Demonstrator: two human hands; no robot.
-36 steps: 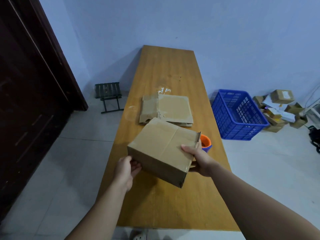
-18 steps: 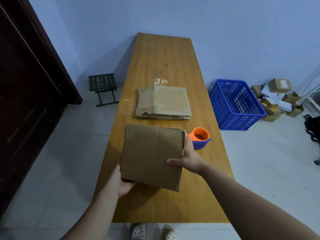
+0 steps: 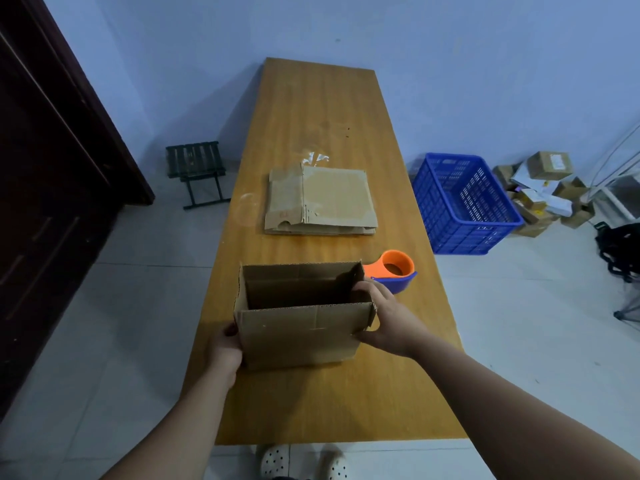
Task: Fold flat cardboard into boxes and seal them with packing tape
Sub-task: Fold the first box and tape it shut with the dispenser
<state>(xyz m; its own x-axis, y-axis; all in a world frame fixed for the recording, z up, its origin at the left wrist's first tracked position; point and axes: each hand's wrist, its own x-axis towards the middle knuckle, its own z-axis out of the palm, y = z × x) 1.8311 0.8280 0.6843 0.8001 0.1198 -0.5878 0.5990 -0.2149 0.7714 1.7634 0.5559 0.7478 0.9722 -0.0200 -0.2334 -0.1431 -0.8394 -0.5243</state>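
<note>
Just beside the open box [image 3: 298, 336] sits the tape dispenser [image 3: 394, 271], flat cardboard [image 3: 332, 199] beyond.

An open-topped box [image 3: 298, 336] stands upright on the table [image 3: 325, 116]. The left hand [image 3: 225, 351] grips its left wall and the right hand [image 3: 388, 317] its right, with a tape dispenser [image 3: 394, 271] just beside.
</note>
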